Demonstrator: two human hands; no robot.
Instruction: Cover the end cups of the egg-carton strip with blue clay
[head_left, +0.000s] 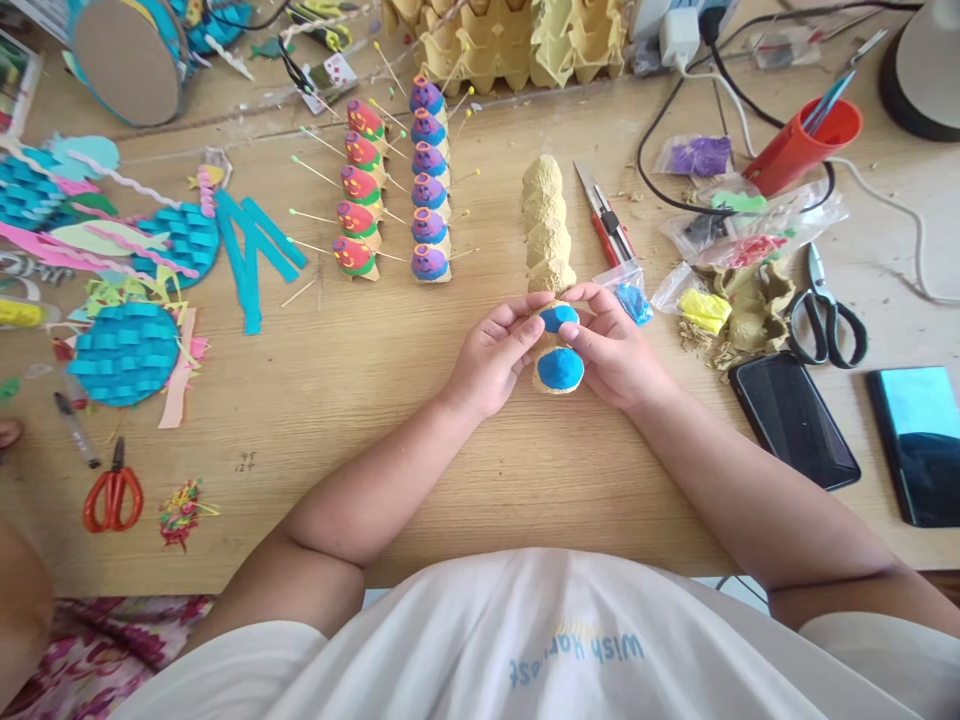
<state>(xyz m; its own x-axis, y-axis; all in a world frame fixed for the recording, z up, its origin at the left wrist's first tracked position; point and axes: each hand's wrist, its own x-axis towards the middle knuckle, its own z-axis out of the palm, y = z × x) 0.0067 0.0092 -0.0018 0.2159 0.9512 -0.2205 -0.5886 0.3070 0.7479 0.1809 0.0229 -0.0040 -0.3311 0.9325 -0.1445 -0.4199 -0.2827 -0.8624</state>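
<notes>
A strip of egg carton cups (pixel 547 220) lies lengthwise on the table in front of me. Its two nearest cups carry blue clay (pixel 560 370); the farther ones are bare tan pulp. My left hand (pixel 499 350) pinches the strip from the left, thumb at the edge of the second blue patch. From the right, my right hand (pixel 609 345) grips the same cup, its thumb pressed on the blue. Just right of the strip sit an open bag of blue clay (pixel 632 300) and a red utility knife (pixel 609 225) with its blade out.
Two finished caterpillar rows, red-green (pixel 358 190) and purple-blue (pixel 429 190), stand left with pins sticking out. Black scissors (pixel 825 315), a phone (pixel 795 420) and a red cup (pixel 806 148) are right. Blue woven paper (pixel 124 355) and red-handled scissors (pixel 112 495) lie left, near another person's arm.
</notes>
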